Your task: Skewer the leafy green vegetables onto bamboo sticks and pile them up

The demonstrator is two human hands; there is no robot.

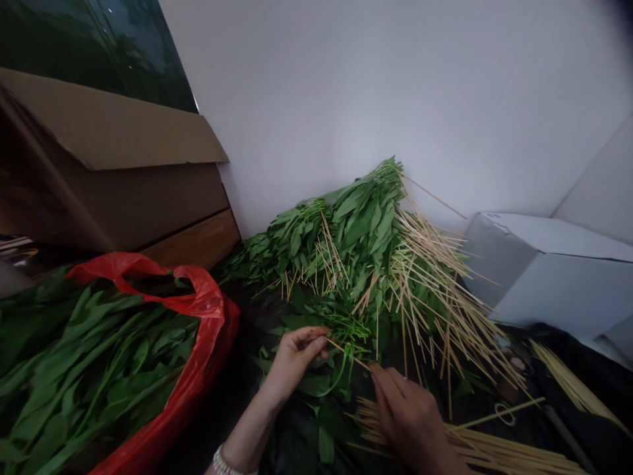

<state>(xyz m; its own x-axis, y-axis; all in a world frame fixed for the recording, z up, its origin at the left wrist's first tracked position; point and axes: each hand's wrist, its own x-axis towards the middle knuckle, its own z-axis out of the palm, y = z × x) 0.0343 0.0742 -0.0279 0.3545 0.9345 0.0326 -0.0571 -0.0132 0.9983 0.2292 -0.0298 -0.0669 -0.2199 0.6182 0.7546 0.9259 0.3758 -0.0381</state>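
My left hand (295, 361) is closed in a pinch on green leafy stems (341, 330) at the near edge of a big heap. My right hand (408, 412) is closed too, its fingertips pinching a thin bamboo skewer (349, 353) whose tip runs up into the left hand's leaves. Behind them rises a pile of skewered greens (366, 244) with several sticks fanning out to the right. Loose bamboo skewers (489, 448) lie just right of my right hand on the dark surface.
A red plastic bag (198, 356) full of loose green leaves (89, 369) sits at the left. A brown cardboard box (113, 165) stands behind it. A white box (548, 270) stands at the right, with more skewers (568, 382) in front of it. A white wall closes the back.
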